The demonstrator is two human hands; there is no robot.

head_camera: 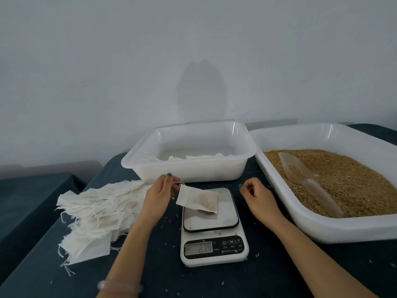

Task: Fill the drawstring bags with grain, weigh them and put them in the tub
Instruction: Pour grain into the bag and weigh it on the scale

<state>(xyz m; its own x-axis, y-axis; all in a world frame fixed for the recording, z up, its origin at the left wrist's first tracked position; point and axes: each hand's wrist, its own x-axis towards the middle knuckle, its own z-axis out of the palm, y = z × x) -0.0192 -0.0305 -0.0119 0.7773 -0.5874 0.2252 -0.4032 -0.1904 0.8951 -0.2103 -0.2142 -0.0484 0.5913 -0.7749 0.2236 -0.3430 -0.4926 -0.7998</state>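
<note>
A filled drawstring bag [198,200] lies on the plate of the white kitchen scale [212,233], and grain shows through its cloth. My left hand [160,193] pinches the bag's top left corner by the string. My right hand [256,195] hovers right of the scale with its fingers loosely curled, holding nothing. The scale's display is lit, but its digits are blurred. Behind the scale stands the white tub [189,166] with several filled bags on its bottom. The big white tray [322,230] of grain is on the right, and a clear plastic scoop [309,182] lies in the grain.
A heap of empty drawstring bags [96,214] lies left of my left arm on the dark blue tablecloth [279,272]. Loose grains are scattered around the scale. A grey wall stands close behind the tub and tray.
</note>
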